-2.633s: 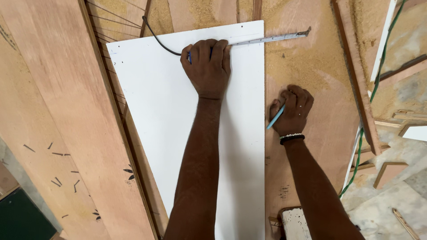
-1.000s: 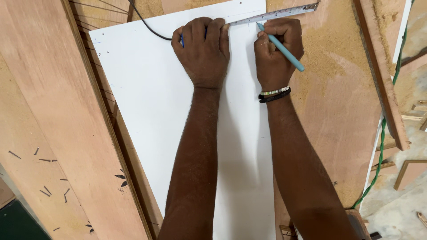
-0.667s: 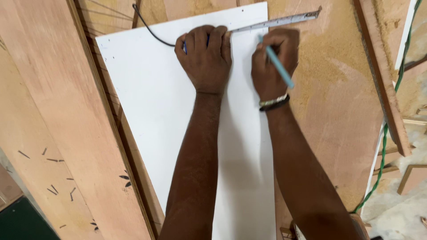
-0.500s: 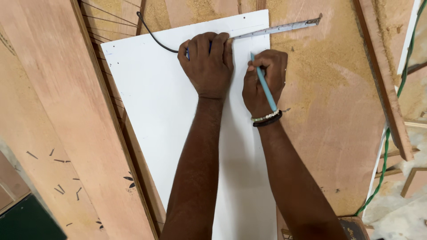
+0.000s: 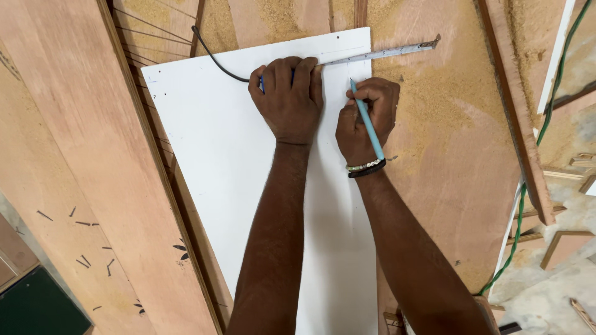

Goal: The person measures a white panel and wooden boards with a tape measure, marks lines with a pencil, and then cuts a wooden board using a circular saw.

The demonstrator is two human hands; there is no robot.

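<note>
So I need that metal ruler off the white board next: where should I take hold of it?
Grip the metal ruler by its free end, which sticks out past the white board over the sawdust, coming from the right. The left hand covers its other end.

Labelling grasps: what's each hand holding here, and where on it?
Right hand holds a blue pencil near its lower end, tip on the white board. Left hand presses a metal ruler flat at its near end.

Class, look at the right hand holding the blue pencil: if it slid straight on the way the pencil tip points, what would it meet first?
Probably the metal ruler just beyond the right hand and its blue pencil, lying across the white board; height is hard to judge.
</note>
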